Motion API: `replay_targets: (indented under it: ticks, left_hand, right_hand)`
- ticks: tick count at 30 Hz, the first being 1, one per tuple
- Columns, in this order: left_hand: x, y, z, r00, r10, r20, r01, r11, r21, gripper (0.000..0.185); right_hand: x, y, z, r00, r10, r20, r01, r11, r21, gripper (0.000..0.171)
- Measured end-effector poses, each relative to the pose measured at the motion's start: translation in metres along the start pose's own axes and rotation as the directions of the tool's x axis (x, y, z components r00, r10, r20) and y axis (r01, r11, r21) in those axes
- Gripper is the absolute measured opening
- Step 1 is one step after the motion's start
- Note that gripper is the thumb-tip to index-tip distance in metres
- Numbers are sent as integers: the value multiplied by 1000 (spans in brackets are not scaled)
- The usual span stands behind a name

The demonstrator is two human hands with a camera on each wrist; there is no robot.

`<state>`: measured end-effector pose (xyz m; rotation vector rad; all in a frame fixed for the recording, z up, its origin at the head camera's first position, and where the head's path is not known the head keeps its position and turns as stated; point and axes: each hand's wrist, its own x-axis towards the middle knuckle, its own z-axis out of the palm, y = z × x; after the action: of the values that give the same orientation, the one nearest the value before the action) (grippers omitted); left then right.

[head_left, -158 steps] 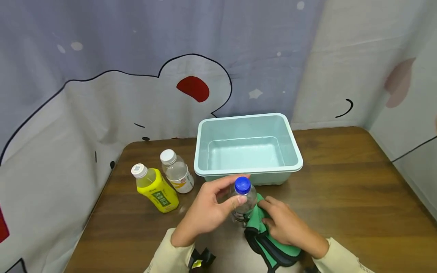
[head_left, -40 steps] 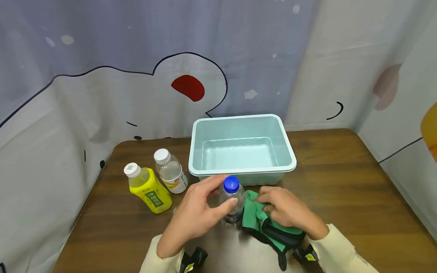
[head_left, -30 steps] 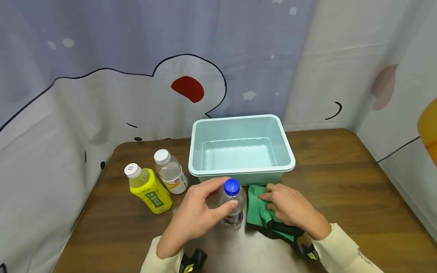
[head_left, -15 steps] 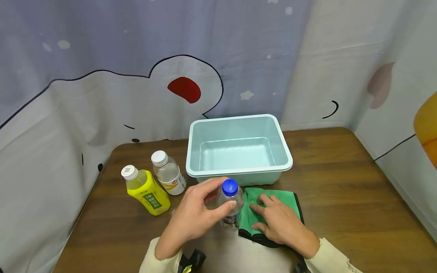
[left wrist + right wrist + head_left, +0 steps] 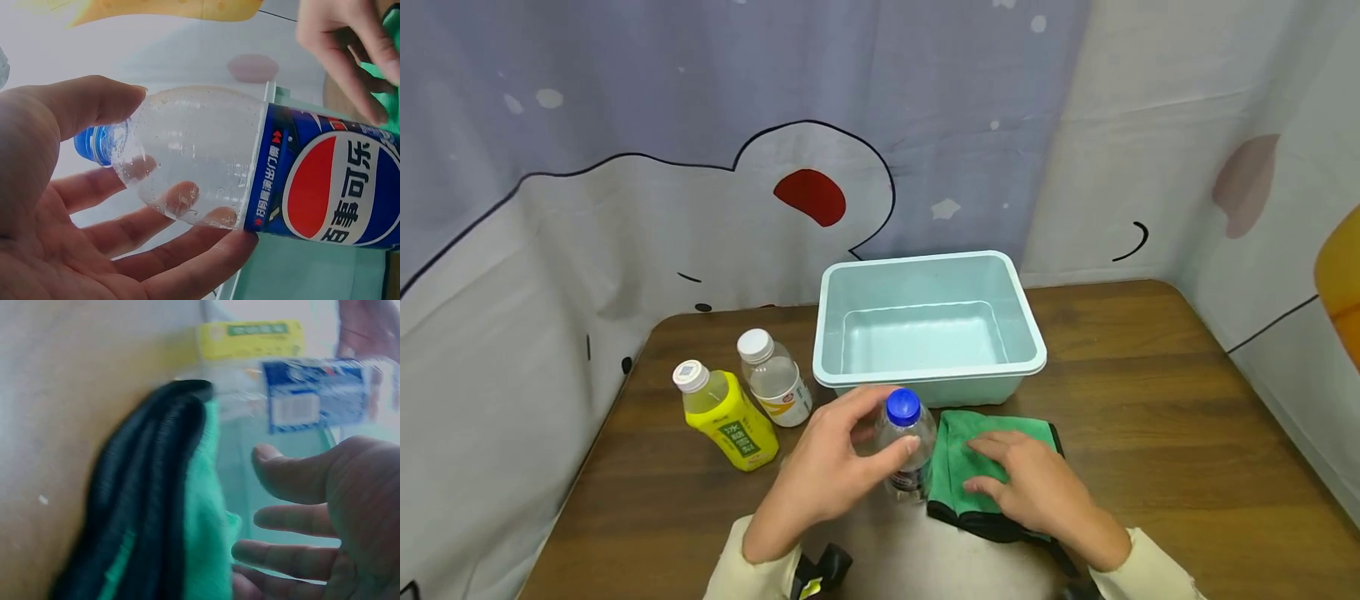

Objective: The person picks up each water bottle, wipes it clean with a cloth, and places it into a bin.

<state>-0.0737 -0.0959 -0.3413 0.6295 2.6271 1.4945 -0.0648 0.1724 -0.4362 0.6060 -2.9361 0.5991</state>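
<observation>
A clear Pepsi bottle [image 5: 908,450] with a blue cap stands upright on the table, and my left hand [image 5: 842,467] grips its upper part, fingers and thumb curled round it. The left wrist view shows the same bottle [image 5: 250,181] with its blue-and-red label inside my left hand [image 5: 94,206]. To the bottle's right lies a folded green cloth [image 5: 992,458] with a dark edge. My right hand [image 5: 1022,483] rests on it with fingers spread and fairly straight. In the blurred right wrist view the cloth [image 5: 169,506] lies under my right hand [image 5: 312,531].
A pale teal plastic tub [image 5: 850,287] stands empty just behind the bottle. Left of it are a yellow-labelled bottle [image 5: 730,417] and a small clear bottle [image 5: 771,387], both white-capped. A printed curtain [image 5: 700,167] hangs close behind and around the brown wooden table [image 5: 1187,417].
The green cloth went from bunched against the bottle to lying flat beside it, and my right hand spread out on top. My left hand kept its grip on the bottle.
</observation>
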Motion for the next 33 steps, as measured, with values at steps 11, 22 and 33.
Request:
replay_targets:
  ticks: [11, 22, 33]
  left_hand:
    - [1, 4, -1, 998, -59, -32, 57, 997, -54, 32]
    - [1, 19, -13, 999, 5, -42, -8, 998, -60, 32]
    - [7, 34, -29, 999, 31, 6, -31, 999, -14, 32]
  right_hand:
    - [9, 28, -54, 921, 388, -33, -331, 825, 457, 44]
    - [45, 51, -92, 866, 501, -14, -412, 728, 548, 47]
    - [72, 58, -93, 857, 516, 10, -427, 699, 574, 38]
